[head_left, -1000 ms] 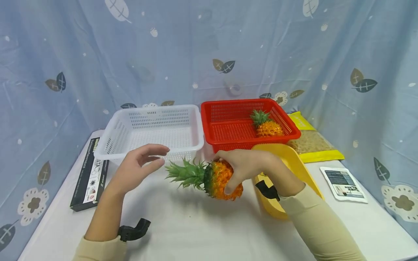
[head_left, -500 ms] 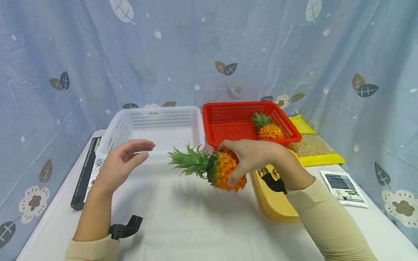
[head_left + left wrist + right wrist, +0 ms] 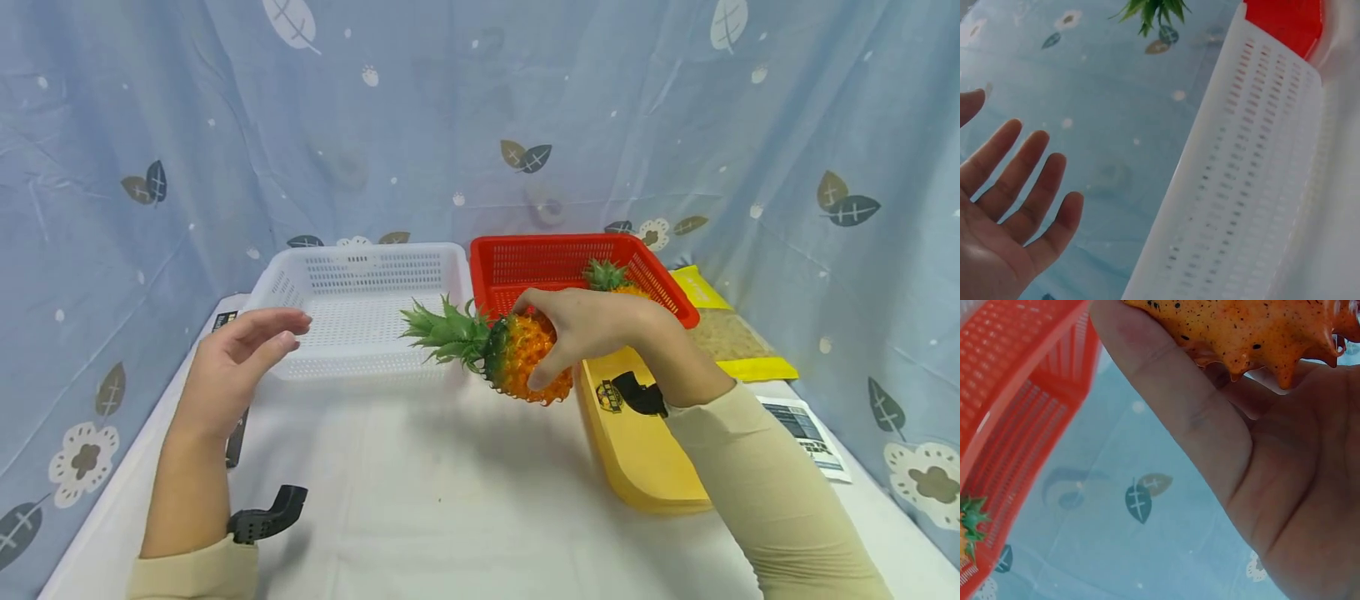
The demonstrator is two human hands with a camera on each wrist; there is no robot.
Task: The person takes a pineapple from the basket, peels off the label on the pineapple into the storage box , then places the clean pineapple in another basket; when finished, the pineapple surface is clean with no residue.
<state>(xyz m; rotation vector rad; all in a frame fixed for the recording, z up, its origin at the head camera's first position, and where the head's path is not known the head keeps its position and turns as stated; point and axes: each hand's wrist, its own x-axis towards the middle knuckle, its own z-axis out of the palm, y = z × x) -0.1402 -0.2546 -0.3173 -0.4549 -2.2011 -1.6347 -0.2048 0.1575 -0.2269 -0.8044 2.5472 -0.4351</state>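
Note:
My right hand (image 3: 585, 329) grips an orange toy-like pineapple (image 3: 525, 354) by its body, thumb on the near side. Its green crown points left, and it is held above the table before the two baskets. The right wrist view shows the spiky orange body (image 3: 1241, 337) against the thumb. A second pineapple (image 3: 606, 275) lies in the red basket (image 3: 592, 242), partly hidden by my right hand. My left hand (image 3: 232, 367) hangs in the air near the white basket (image 3: 375, 362), fingers relaxed and holding nothing; the left wrist view shows its spread fingers (image 3: 1029, 187).
A yellow tray (image 3: 652, 467) sits under my right forearm. Beyond it lie a yellow bag (image 3: 735, 337) with a clear window and a white packet (image 3: 810, 433). A dark box (image 3: 236, 437) is mostly hidden behind my left hand. A patterned blue curtain (image 3: 420, 125) hangs behind.
My right hand has lifted the pineapple up and a little to the right, toward the red basket. The left hand has moved left and slightly up, away from the pineapple.

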